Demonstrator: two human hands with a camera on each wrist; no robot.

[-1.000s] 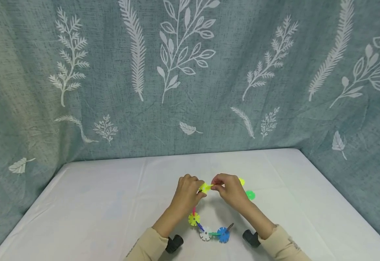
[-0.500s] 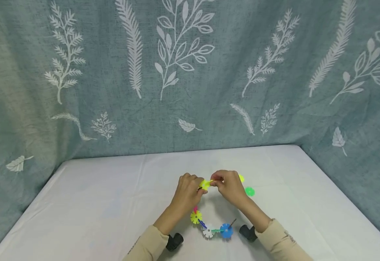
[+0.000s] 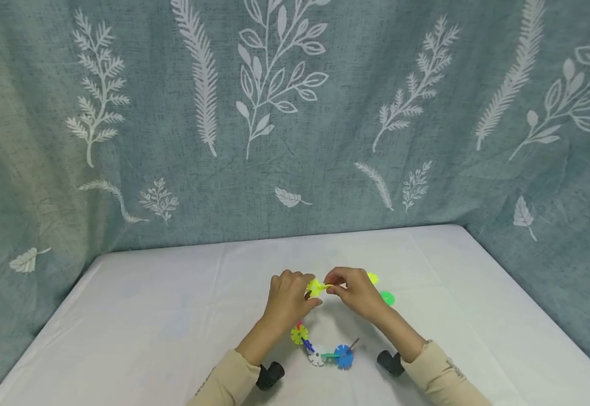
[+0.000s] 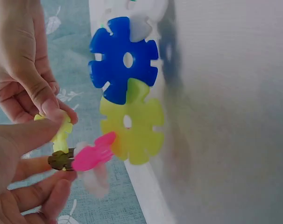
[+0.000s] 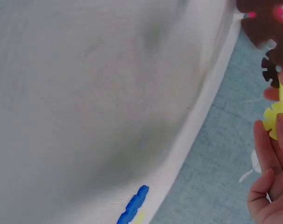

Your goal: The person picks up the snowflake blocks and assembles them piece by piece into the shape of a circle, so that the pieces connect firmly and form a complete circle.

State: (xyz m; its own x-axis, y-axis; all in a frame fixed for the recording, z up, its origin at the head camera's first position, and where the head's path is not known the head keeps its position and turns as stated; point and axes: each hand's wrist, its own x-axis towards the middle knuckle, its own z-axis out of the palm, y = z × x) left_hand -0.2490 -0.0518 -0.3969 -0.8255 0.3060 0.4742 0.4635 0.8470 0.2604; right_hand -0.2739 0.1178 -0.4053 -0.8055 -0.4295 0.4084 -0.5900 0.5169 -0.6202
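A chain of notched plastic discs hangs from my hands above the white table. My left hand [image 3: 287, 293] grips its upper end around a yellow disc [image 3: 315, 288] and a dark brown disc [image 4: 61, 160]. Between thumb and index finger, my right hand [image 3: 353, 290] pinches another yellow disc [image 5: 274, 116], which meets the held one edge-on. Below the brown disc follow a pink disc [image 4: 92, 155], a yellow disc [image 3: 299, 334], a dark blue disc [image 4: 109, 46], a white disc [image 3: 316, 356], a green disc [image 3: 329, 355], a blue disc [image 3: 344, 357] and a brown disc [image 3: 354, 344].
Beyond my right wrist lie a loose yellow disc [image 3: 373, 278] and a green disc [image 3: 387, 298]. A blue disc [image 5: 133, 204] shows edge-on in the right wrist view. Black devices [image 3: 270, 376] sit under both wrists. A patterned curtain [image 3: 295, 214] borders the white table [image 3: 173, 316].
Both hands keep their grips, with only small shifts. The hanging chain sways right and then back left. The head view tilts slightly.
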